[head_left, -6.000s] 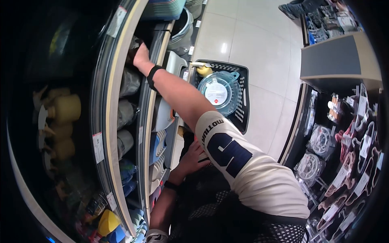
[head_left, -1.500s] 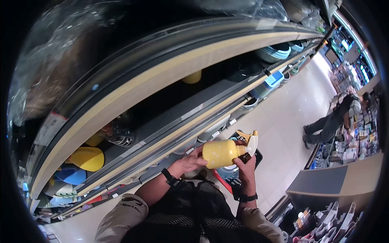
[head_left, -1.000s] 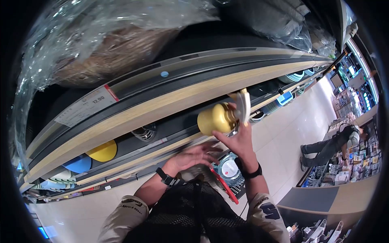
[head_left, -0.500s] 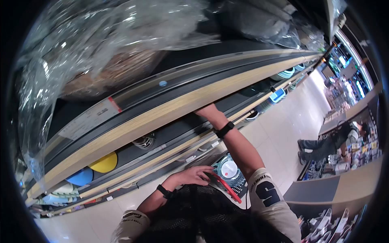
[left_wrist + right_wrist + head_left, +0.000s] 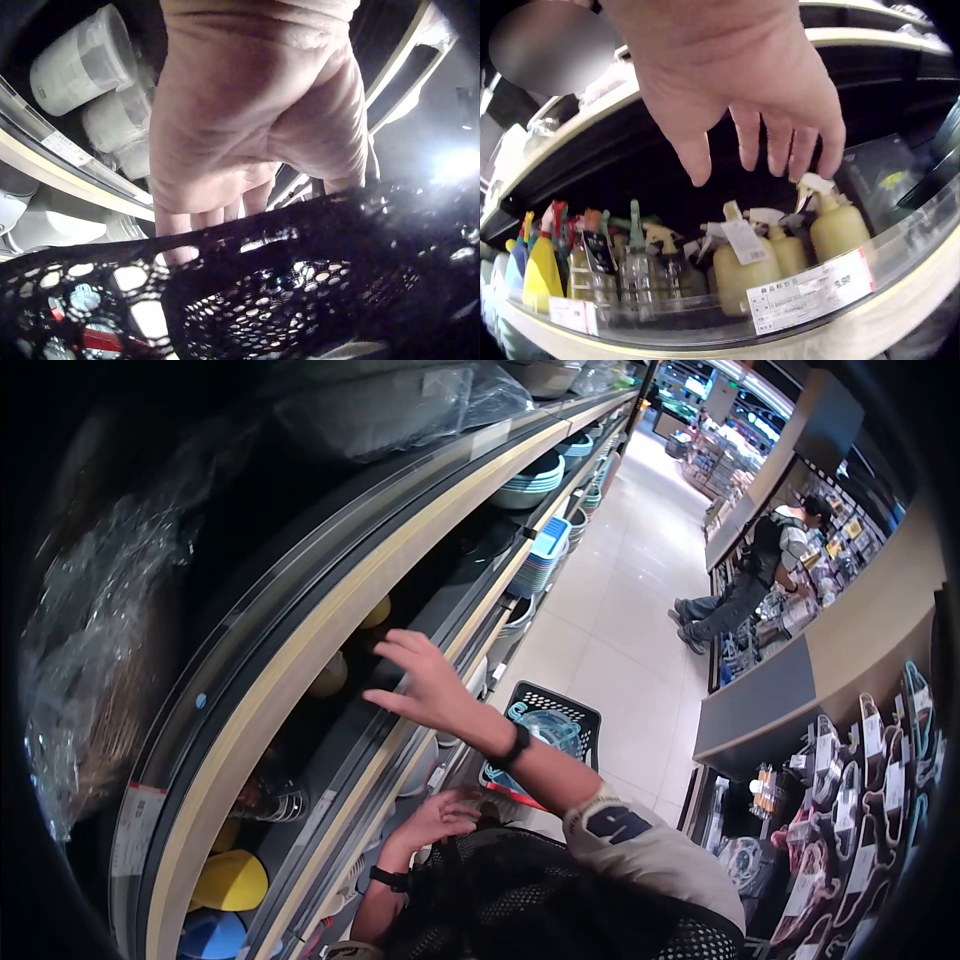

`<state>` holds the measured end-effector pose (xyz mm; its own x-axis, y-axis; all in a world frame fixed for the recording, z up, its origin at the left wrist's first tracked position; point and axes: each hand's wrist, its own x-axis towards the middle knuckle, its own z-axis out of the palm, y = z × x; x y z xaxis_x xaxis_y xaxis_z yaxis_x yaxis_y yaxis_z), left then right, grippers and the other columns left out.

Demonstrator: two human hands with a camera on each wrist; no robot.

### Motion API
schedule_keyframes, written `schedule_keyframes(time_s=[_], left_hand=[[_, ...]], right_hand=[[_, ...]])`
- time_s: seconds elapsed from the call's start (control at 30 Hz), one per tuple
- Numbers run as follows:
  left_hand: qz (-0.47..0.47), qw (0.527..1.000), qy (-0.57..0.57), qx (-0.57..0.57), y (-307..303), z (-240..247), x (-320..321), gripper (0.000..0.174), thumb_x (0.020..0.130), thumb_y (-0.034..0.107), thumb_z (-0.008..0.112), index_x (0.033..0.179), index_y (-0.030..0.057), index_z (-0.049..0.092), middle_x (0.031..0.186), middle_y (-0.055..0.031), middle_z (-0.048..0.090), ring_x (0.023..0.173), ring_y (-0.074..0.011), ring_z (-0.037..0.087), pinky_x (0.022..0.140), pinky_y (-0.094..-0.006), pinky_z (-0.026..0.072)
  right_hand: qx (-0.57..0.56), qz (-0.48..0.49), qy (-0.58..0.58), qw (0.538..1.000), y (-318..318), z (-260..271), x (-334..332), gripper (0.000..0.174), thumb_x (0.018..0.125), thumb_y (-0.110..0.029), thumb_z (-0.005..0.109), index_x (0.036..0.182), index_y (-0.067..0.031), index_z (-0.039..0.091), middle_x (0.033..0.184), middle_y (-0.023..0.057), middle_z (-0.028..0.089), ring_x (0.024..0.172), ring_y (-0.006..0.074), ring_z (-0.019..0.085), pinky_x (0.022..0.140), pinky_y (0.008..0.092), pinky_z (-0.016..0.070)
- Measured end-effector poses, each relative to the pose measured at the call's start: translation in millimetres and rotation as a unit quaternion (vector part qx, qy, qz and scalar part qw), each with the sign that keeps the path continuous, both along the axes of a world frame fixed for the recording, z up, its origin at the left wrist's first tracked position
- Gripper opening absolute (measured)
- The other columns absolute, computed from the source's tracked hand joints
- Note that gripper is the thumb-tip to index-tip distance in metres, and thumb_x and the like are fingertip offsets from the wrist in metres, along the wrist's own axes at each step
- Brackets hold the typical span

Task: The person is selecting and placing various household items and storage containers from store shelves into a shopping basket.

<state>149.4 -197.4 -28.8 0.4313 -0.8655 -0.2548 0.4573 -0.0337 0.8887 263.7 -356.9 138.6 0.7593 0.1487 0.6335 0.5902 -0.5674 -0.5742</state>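
Note:
My right hand (image 5: 430, 685) is empty, its fingers spread in front of a shelf opening. In the right wrist view that hand (image 5: 742, 90) hangs above a row of spray bottles; a pale yellow bottle (image 5: 840, 229) stands below its fingertips, and another yellow bottle (image 5: 735, 274) wears a white tag. My left hand (image 5: 440, 820) is held low by my body, fingers loosely bent, with nothing visible in it. The left wrist view shows this hand (image 5: 255, 112) from the palm side, fingertips partly hidden behind black mesh.
A black basket (image 5: 585, 715) with clear blue containers (image 5: 550, 732) stands on the floor beside the shelves. Blue trays (image 5: 545, 550) are stacked farther along. Across the aisle a person (image 5: 760, 565) leans at a display, and hangers (image 5: 845, 800) hang nearer. A price label (image 5: 814, 292) fronts the bottles.
The yellow spray bottle that both hands held, then my right hand alone, is out of my hands. My right hand has come out of the shelf opening, and the head view has turned toward the aisle.

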Motion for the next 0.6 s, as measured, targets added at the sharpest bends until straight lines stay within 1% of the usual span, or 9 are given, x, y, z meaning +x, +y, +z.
schedule_keyframes(time_s=[0.03, 0.1, 0.2, 0.23, 0.3, 0.4, 0.47, 0.53, 0.6], left_hand=[[0.0, 1.0, 0.01, 0.009, -2.4, -3.7, 1.9, 0.073, 0.088, 0.004, 0.075, 0.152, 0.0034, 0.04, 0.149, -0.0111, 0.051, 0.122, -0.0226, 0.062, 0.098, -0.0343, 0.0537], [-0.023, 0.997, -0.035, 0.06, -14.9, -5.7, 6.0, 0.074, 0.087, 0.006, 0.077, 0.152, 0.0038, 0.041, 0.147, -0.0102, 0.052, 0.121, -0.0207, 0.062, 0.098, -0.0332, 0.0536], [-0.066, 0.988, -0.091, 0.104, -41.7, -37.4, 8.2, 0.075, 0.089, 0.017, 0.078, 0.153, 0.0052, 0.041, 0.147, -0.0092, 0.053, 0.118, -0.0164, 0.062, 0.099, -0.029, 0.0515], [-0.048, 0.986, -0.155, 0.044, -50.6, -50.3, 8.8, 0.076, 0.087, 0.022, 0.078, 0.152, 0.0058, 0.042, 0.148, -0.0103, 0.051, 0.123, -0.0211, 0.058, 0.103, -0.0329, 0.0479], [-0.011, 0.958, -0.276, -0.079, -68.9, -71.7, 6.1, 0.079, 0.085, 0.031, 0.079, 0.151, 0.0071, 0.044, 0.15, -0.0126, 0.048, 0.133, -0.0303, 0.052, 0.112, -0.0407, 0.0406], [-0.144, 0.856, -0.485, 0.104, -104.0, -92.6, 1.4, 0.084, 0.08, 0.031, 0.081, 0.15, 0.0078, 0.043, 0.149, -0.0159, 0.046, 0.14, -0.0354, 0.042, 0.116, -0.0467, 0.0359], [-0.172, 0.831, -0.516, 0.117, -122.8, -102.0, -8.8, 0.082, 0.081, 0.027, 0.08, 0.151, 0.0081, 0.041, 0.149, -0.0174, 0.045, 0.141, -0.0347, 0.04, 0.116, -0.047, 0.0344], [-0.251, 0.774, -0.569, 0.119, -137.0, -106.4, -14.7, 0.078, 0.084, 0.021, 0.077, 0.151, 0.0075, 0.041, 0.149, -0.0171, 0.045, 0.143, -0.0344, 0.038, 0.118, -0.0475, 0.0311], [-0.279, 0.738, -0.607, 0.094, -143.0, -142.7, -20.5, 0.076, 0.085, 0.016, 0.074, 0.151, 0.0072, 0.04, 0.148, -0.0176, 0.045, 0.141, -0.0355, 0.039, 0.118, -0.0469, 0.0298]], right_hand=[[0.073, 0.015, -0.066, 0.995, -13.5, 5.9, -18.3, 0.039, 0.077, -0.021, 0.084, 0.109, -0.0007, 0.072, 0.11, 0.0158, 0.072, 0.105, 0.0345, 0.067, 0.094, 0.0424, 0.053], [0.142, 0.071, 0.051, 0.986, -42.6, 34.3, -62.4, 0.03, 0.08, -0.01, 0.081, 0.107, -0.0014, 0.074, 0.114, 0.0147, 0.073, 0.107, 0.0298, 0.069, 0.092, 0.0359, 0.0535], [0.198, 0.191, 0.004, 0.962, -64.4, 96.6, -121.2, 0.022, 0.079, -0.008, 0.08, 0.098, 0.0021, 0.074, 0.101, 0.0145, 0.076, 0.097, 0.0311, 0.072, 0.086, 0.0398, 0.0558], [0.22, 0.248, -0.052, 0.942, -65.9, 110.7, -136.4, 0.024, 0.081, -0.016, 0.081, 0.093, 0.003, 0.073, 0.102, 0.0161, 0.076, 0.094, 0.0354, 0.072, 0.085, 0.0475, 0.0554], [0.206, 0.431, -0.176, 0.86, -56.4, 136.5, -145.9, 0.05, 0.098, -0.046, 0.062, 0.113, 0.0011, 0.072, 0.125, 0.0244, 0.066, 0.111, 0.0339, 0.067, 0.09, 0.0444, 0.0527], [0.179, 0.389, -0.274, 0.862, -45.5, 146.5, -162.1, 0.05, 0.102, -0.049, 0.048, 0.126, -0.0096, 0.067, 0.126, 0.0186, 0.068, 0.109, 0.0329, 0.066, 0.098, 0.0453, 0.0478], [0.143, 0.348, -0.371, 0.849, -37.5, 154.9, -176.7, 0.054, 0.106, -0.052, 0.035, 0.139, -0.0203, 0.062, 0.127, 0.0128, 0.069, 0.106, 0.0319, 0.066, 0.106, 0.0462, 0.043], [0.212, 0.255, -0.321, 0.887, -16.4, 165.4, -215.9, 0.043, 0.105, -0.04, 0.044, 0.135, -0.0168, 0.064, 0.12, 0.0097, 0.071, 0.1, 0.029, 0.066, 0.099, 0.0439, 0.047], [0.244, 0.144, -0.24, 0.928, -2.3, 179.2, -237.3, 0.03, 0.106, -0.044, 0.047, 0.117, -0.028, 0.07, 0.103, 0.0053, 0.068, 0.086, 0.0237, 0.058, 0.094, 0.0446, 0.0481]])
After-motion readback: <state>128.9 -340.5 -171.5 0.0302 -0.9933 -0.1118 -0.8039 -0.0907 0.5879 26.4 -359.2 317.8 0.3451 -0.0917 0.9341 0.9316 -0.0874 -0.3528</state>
